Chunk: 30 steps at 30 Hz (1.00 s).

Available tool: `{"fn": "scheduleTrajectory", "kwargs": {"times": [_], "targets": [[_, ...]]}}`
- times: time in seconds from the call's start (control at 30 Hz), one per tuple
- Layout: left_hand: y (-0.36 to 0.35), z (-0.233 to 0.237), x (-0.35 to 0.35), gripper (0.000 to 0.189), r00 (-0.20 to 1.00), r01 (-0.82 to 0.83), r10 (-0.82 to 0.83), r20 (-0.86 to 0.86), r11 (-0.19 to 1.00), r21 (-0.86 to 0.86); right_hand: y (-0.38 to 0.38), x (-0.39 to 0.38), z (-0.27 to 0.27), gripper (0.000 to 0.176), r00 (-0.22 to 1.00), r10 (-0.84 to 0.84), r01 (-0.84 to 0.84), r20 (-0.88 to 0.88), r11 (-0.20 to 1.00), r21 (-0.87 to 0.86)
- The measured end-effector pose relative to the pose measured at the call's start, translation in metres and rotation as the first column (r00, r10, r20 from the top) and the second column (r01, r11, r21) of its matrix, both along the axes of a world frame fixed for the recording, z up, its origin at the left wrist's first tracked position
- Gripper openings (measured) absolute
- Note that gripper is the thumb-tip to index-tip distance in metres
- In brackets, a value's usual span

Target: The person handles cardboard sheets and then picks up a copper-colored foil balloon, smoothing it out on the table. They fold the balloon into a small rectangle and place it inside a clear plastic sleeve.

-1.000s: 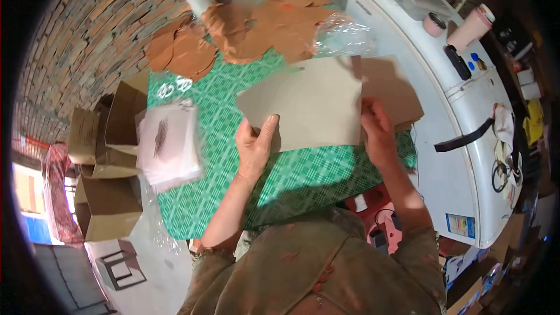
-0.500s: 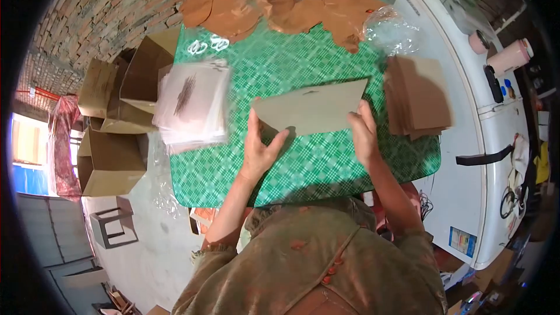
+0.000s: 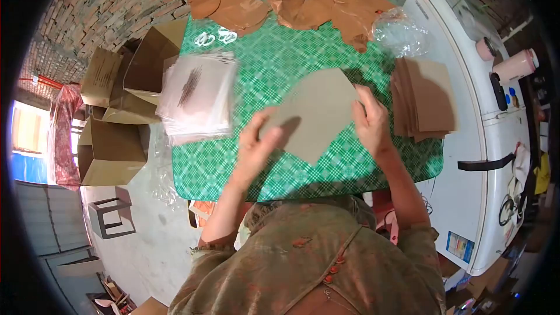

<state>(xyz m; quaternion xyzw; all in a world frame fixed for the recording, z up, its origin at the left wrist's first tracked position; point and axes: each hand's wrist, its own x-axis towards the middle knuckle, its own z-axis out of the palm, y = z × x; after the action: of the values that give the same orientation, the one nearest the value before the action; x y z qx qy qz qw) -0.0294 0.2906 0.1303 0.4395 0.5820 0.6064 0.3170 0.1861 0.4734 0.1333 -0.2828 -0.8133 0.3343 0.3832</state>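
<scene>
A grey-brown cardboard sheet (image 3: 318, 111) is tilted above the green checked tablecloth (image 3: 245, 181), a little blurred, with one corner pointing toward me. My left hand (image 3: 255, 143) grips its left edge, thumb over the face and fingers curled at the side. At the upper right edge, my right hand (image 3: 374, 121) has its bent fingers closed on the sheet. To the left of my left hand lies a stack of clear plastic sleeves (image 3: 198, 96), which seem to hold flat sheets. A stack of brown cardboard sheets (image 3: 429, 96) lies right of my right hand.
Brown leather-like pieces (image 3: 297, 0) cover the table's far end, beside crumpled clear plastic (image 3: 402, 32) and white loops (image 3: 216, 37). Open cardboard boxes (image 3: 114, 149) stand on the left. A white fridge (image 3: 466, 134) borders the right side. A grey frame (image 3: 111, 219) is on the floor.
The cardboard sheet has turned between my hands, from lying wide and level to standing on a corner. Both hands have shifted their hold along its edges.
</scene>
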Motion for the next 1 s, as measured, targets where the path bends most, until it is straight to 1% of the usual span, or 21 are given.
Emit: {"fn": "scheduleTrajectory", "kwargs": {"times": [0.03, 0.1, 0.17, 0.2, 0.3, 0.33, 0.4, 0.43, 0.47, 0.5, 0.53, 0.57, 0.6, 0.63, 0.7, 0.73, 0.83, 0.87, 0.93, 0.97, 1.0], "targets": [[0.003, 0.011, -0.012, 0.047, 0.990, -0.013, 0.010, 0.138, 1.000, 0.017, 0.002, 0.000, 0.006, 0.032, 0.999, 0.042, -0.042, 0.003, 0.999, 0.017], [0.010, 0.036, -0.027, 0.044, 0.993, 0.108, -0.097, 0.073, 0.978, -0.178, 0.005, -0.002, 0.017, 0.036, 0.990, 0.139, -0.139, 0.014, 0.989, 0.048], [0.019, 0.044, -0.037, 0.039, 0.952, 0.227, -0.289, -0.102, 0.888, -0.400, 0.001, -0.011, 0.041, 0.040, 0.965, 0.196, -0.230, 0.176, 0.952, 0.203], [0.023, 0.048, -0.041, 0.037, 0.902, 0.265, -0.398, -0.168, 0.816, -0.513, -0.002, -0.016, 0.050, 0.042, 0.944, 0.207, -0.276, 0.256, 0.922, 0.273], [0.043, 0.063, -0.029, 0.045, 0.955, 0.268, -0.298, 0.006, 0.849, -0.456, -0.010, -0.025, 0.065, 0.049, 0.869, 0.217, -0.390, 0.445, 0.854, 0.345], [0.045, 0.045, -0.023, 0.037, 0.958, 0.210, -0.259, -0.126, 0.927, -0.310, -0.009, -0.027, 0.067, 0.049, 0.893, 0.169, -0.350, 0.418, 0.845, 0.405], [0.040, 0.031, -0.018, 0.038, 0.982, 0.151, -0.178, -0.070, 0.946, -0.287, -0.002, -0.032, 0.070, 0.050, 0.933, 0.072, -0.261, 0.352, 0.810, 0.525], [0.037, 0.024, -0.017, 0.039, 0.990, 0.120, -0.136, -0.040, 0.953, -0.279, 0.005, -0.034, 0.070, 0.051, 0.978, 0.059, -0.140, 0.200, 0.898, 0.418], [0.035, 0.011, -0.018, 0.041, 0.999, 0.039, -0.044, -0.016, 0.970, -0.242, 0.015, -0.034, 0.066, 0.051, 0.999, 0.023, -0.035, 0.047, 0.959, 0.283], [0.034, 0.004, -0.019, 0.041, 0.999, 0.020, -0.015, 0.034, 0.983, -0.184, 0.023, -0.032, 0.060, 0.051, 0.995, -0.035, 0.047, -0.099, 0.991, 0.127], [0.032, -0.001, -0.019, 0.041, 0.996, -0.005, 0.015, 0.084, 0.992, -0.125, 0.031, -0.026, 0.044, 0.052, 0.994, -0.040, 0.029, -0.098, 0.993, -0.112], [0.030, -0.003, -0.020, 0.041, 0.990, -0.032, 0.041, 0.133, 0.997, -0.069, 0.034, -0.023, 0.029, 0.052, 0.989, 0.116, -0.135, -0.092, 0.960, -0.246], [0.029, -0.004, -0.014, 0.041, 0.987, -0.081, 0.086, 0.136, 0.996, -0.044, 0.032, -0.018, 0.015, 0.052, 0.958, 0.266, -0.287, -0.107, 0.881, -0.377], [0.028, -0.006, -0.011, 0.040, 0.981, -0.105, 0.115, 0.158, 0.992, -0.070, 0.026, -0.015, 0.013, 0.052, 0.904, 0.404, -0.419, -0.143, 0.762, -0.495], [0.026, -0.013, -0.003, 0.039, 0.965, -0.148, 0.171, 0.200, 0.981, -0.124, -0.002, -0.021, 0.014, 0.052, 0.963, 0.262, -0.204, 0.070, 0.869, -0.450], [0.029, -0.010, 0.011, 0.041, 0.934, -0.201, 0.221, 0.282, 0.974, -0.101, -0.013, -0.026, 0.015, 0.053, 0.969, 0.179, -0.095, 0.172, 0.907, -0.411], [0.032, -0.007, 0.038, 0.038, 0.920, -0.266, 0.283, 0.271, 0.959, -0.098, -0.020, -0.036, 0.013, 0.056, 0.919, 0.072, 0.030, 0.387, 0.968, -0.251], [0.035, -0.007, 0.042, 0.036, 0.920, -0.292, 0.294, 0.258, 0.955, -0.044, -0.025, -0.041, 0.011, 0.058, 0.918, 0.013, 0.055, 0.397, 0.986, -0.159], [0.041, -0.008, 0.048, 0.034, 0.906, -0.296, 0.297, 0.301, 0.954, -0.050, -0.043, -0.052, 0.007, 0.064, 0.910, -0.103, 0.102, 0.402, 0.994, 0.025], [0.043, -0.008, 0.048, 0.033, 0.897, -0.300, 0.300, 0.324, 0.953, -0.053, -0.048, -0.056, -0.004, 0.066, 0.904, -0.125, 0.075, 0.410, 0.988, 0.135], [0.044, -0.023, 0.044, 0.029, 0.889, -0.294, 0.293, 0.351, 0.954, -0.050, -0.052, -0.060, -0.022, 0.067, 0.898, -0.147, 0.046, 0.414, 0.968, 0.245]]}}
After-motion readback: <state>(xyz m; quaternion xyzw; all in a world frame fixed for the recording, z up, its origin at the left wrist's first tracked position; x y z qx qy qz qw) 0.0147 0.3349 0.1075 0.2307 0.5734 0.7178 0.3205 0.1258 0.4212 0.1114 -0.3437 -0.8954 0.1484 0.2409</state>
